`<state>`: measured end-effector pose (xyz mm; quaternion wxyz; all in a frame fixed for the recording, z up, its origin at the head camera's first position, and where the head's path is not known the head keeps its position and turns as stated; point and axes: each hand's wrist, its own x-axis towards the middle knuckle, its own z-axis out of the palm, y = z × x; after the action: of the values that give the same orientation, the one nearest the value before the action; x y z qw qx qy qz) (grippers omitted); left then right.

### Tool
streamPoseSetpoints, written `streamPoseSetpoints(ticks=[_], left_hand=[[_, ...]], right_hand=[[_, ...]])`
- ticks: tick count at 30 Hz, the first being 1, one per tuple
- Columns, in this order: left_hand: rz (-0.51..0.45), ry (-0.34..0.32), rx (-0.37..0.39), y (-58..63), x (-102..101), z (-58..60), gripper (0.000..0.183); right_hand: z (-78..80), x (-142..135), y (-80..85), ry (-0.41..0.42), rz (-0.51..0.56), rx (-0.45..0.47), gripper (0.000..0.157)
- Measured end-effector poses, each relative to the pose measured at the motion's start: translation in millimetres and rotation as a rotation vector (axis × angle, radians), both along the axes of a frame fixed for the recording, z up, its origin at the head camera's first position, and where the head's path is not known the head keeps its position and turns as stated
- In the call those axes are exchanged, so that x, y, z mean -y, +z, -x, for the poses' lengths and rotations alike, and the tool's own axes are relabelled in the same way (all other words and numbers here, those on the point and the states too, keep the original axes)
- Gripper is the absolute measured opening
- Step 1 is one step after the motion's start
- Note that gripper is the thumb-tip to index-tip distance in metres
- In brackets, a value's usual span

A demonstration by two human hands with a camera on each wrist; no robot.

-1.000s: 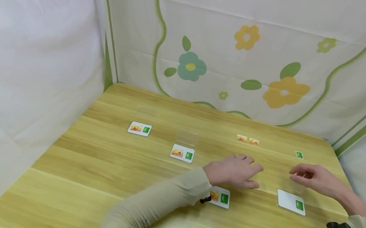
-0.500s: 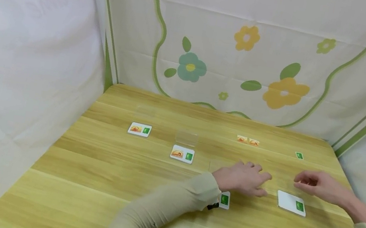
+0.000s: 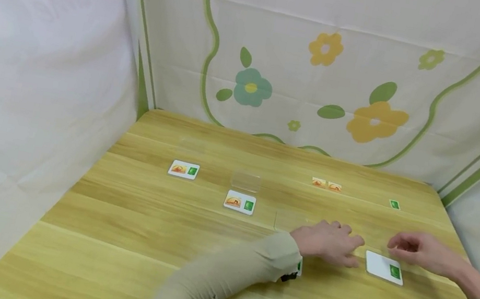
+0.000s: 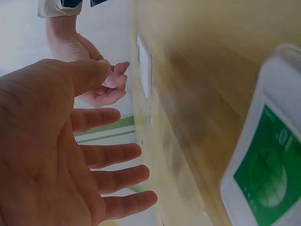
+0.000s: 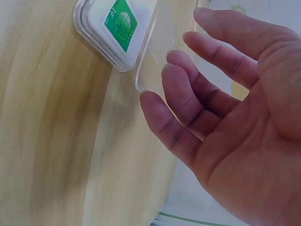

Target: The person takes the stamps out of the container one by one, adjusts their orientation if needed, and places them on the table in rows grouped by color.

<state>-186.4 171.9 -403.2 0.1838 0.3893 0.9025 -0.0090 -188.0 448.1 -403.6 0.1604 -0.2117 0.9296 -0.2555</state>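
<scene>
Nearest: near case [image 4: 282, 85], mostly hidden under the left cuff [image 3: 283, 252] in the head view; the left-wrist view shows a green stamp [image 4: 268, 179] in it, and the rest of the contents cannot be read from there. Care point: the cuff hangs low over this case, so a raised forearm should avoid nudging it.

Right case [image 3: 377, 262] lies flat just in front of the right hand, white inside, with one green stamp at its right end. Steadying it by the rim looks the safest way to keep that stamp undisturbed.

Left hand [image 3: 328, 242]: fingers spread and relaxed, nothing grasped, over the table between these two cases.

Right hand [image 3: 427, 253]: fingers loosely bent, no grasp visible, beside the transparent lid [image 5: 161, 40] of the right case. Whether a fingertip touches it, cannot tell. Judgement: handle the lid by its edges, lightly, to avoid smears or shifting the base.

Farther: middle case [image 3: 243, 202] and far-left case [image 3: 187, 169] each hold an orange stamp on the left, a green one on the right; the middle one's lid is folded back.

Farthest: loose green stamp [image 3: 395, 204]; two loose orange stamps [image 3: 318, 183], side by side.
</scene>
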Motion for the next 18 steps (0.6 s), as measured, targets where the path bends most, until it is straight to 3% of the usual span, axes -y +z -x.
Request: streamPoseSetpoints(ticks=[18], left_hand=[[-0.002, 0.013, -0.003, -7.6, -16, -3.3, 0.046]], right_hand=[[-9.4, -12, -12.6, 0.023, 0.051, -0.006, 0.005]])
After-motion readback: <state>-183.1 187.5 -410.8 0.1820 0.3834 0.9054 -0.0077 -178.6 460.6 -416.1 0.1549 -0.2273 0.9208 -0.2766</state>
